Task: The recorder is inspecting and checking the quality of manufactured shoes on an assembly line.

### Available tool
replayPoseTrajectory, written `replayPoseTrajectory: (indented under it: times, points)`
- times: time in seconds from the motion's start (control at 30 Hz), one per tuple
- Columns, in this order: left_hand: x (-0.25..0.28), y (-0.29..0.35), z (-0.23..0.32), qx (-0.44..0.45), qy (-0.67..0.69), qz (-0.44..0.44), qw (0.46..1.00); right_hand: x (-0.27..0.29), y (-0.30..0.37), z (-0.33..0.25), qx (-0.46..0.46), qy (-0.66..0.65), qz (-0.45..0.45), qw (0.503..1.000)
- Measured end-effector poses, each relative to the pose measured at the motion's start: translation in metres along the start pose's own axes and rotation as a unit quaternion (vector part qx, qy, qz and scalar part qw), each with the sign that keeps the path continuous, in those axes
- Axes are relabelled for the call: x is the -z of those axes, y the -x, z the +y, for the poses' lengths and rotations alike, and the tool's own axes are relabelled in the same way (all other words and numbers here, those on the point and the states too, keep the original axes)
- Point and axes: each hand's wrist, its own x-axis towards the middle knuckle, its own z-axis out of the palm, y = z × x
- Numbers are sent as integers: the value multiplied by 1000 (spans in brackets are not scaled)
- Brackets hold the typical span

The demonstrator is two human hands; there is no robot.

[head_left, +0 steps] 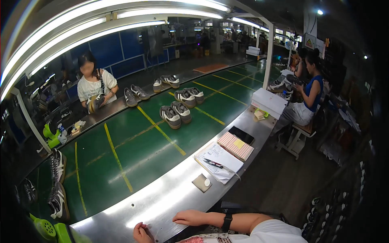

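My left hand (142,233) rests at the near edge of the metal ledge (162,206), its fingers loosely bent and slightly apart, with nothing seen in them; its lower part is cut off. My right hand (189,218) lies on the same ledge, palm down with fingers stretched to the left, holding nothing visible. A black band circles that wrist. Nearest beyond it is a beige square pad (199,184) with a white oval piece (207,182) on it. Farther right, thread snips (213,163) lie on an open notebook (222,156) with handwriting.
Dark shoes with white stripes (170,116) stand in pairs on the green conveyor belt (133,150); others (58,200) are at left. A patterned notebook (237,146), phone (242,135) and white box (268,103) line the ledge. Opposite, a person (97,85) holds a shoe. Co-workers sit right.
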Motion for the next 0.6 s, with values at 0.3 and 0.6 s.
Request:
replayPoseTrajectory:
  times: [0.3,0.6]
  points:
    - [4,2,-1,36,90,-43,994,-44,-20,8,42,154,188,969]
    - [9,6,16,56,155,-13,986,-45,-19,4,61,154,192,967]
